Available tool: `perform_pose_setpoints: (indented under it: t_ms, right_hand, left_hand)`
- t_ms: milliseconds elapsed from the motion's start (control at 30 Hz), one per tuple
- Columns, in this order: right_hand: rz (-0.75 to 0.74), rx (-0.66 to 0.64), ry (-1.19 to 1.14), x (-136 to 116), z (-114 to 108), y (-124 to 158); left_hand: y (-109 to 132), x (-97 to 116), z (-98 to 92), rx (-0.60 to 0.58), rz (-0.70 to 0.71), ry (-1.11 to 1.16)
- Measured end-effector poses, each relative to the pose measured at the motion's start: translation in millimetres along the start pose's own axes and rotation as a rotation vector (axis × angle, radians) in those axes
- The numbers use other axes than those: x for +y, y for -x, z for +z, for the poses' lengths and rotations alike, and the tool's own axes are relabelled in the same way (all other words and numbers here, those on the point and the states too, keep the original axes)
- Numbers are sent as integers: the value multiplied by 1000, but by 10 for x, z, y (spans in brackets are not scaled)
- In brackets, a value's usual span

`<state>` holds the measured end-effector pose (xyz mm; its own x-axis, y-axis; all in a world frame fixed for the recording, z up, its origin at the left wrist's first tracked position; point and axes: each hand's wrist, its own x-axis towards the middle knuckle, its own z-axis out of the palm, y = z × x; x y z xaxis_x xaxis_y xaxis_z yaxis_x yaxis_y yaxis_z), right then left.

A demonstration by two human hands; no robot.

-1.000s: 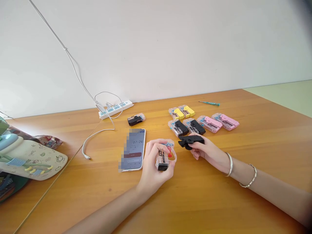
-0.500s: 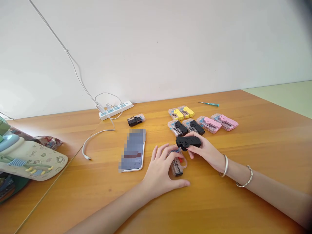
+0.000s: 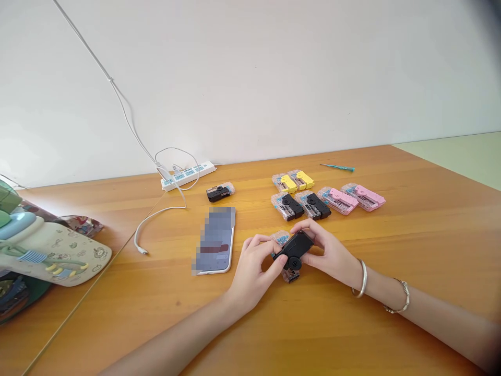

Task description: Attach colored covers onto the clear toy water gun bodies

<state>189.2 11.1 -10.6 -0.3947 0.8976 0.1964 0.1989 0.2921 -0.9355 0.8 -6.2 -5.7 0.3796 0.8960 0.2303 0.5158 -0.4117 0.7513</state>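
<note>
Both hands meet over a small clear plastic case (image 3: 287, 271) lying on the wooden table (image 3: 352, 324). My right hand (image 3: 332, 253) pinches a black plastic part (image 3: 294, 249) and holds it on top of the case. My left hand (image 3: 254, 269) closes its fingers around the left end of the same case and touches the black part. Much of the clear case is hidden under the black part and the fingers.
A phone (image 3: 215, 241) lies just left of my hands. Behind them sit two yellow cases (image 3: 293, 181), two black ones (image 3: 301, 205) and two pink ones (image 3: 352, 198). Farther back are a lone black case (image 3: 219, 192), a power strip (image 3: 188, 175) with cables, and a screwdriver (image 3: 337, 167).
My left hand laid the clear case flat on the table and kept hold of it. My right hand brought the black part down and left onto the case.
</note>
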Motion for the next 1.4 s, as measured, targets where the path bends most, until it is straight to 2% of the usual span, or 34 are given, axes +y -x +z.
perform_pose_setpoints:
  t_ms: [100,300,467,600,700,800,933,1133,1400]
  right_hand:
    - [32,54,-77,-1,-13,-1]
    - [-96,44,-84,-33,-52,12]
    - [-236,147,282,-59,-36,14]
    - [-428,218,550,-57,-24,44]
    - [-547,180,739,-71,-32,68]
    - [-605,175,870,-106,-30,76]
    - [-632,219,1039,-171,-3,63]
    - [-592,214,1293,-224,80,35]
    - [-577,201,1500,-246,229,-8]
  left_hand:
    - [-13,3,4,0,-58,85]
    - [-22,4,-37,56,-62,247]
    - [-25,14,-31,15,-27,121]
    - [-41,42,-27,7,-17,70]
    - [-46,52,-31,19,-15,81]
    - [-37,42,-26,55,-27,71]
    - [-29,12,-3,81,-42,14]
    - [-33,8,13,84,-57,-75]
    - [-46,0,25,132,-74,-77]
